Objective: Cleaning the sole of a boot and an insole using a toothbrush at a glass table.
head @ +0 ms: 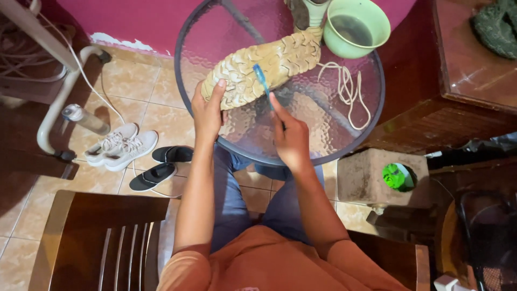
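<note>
A tan shoe (269, 64) lies sole-up on a round glass table (323, 140). My left hand (209, 110) grips the shoe's near end, thumb on the sole. My right hand (291, 137) holds a blue toothbrush (263, 81), its head pressed against the middle of the treaded sole. A cream shoelace (350, 91) lies loose on the glass to the right of the shoe. A pale green bowl (358, 27) with dark water stands at the table's far right, beside a second shoe (307, 11) at the top edge.
A pair of white sneakers (121, 146) and black slippers (161, 167) lie on the tiled floor at left. A wooden chair (102, 237) stands near left. A concrete block (371, 178) holding a green thing sits right of my knees, beside a dark wooden cabinet (463, 70).
</note>
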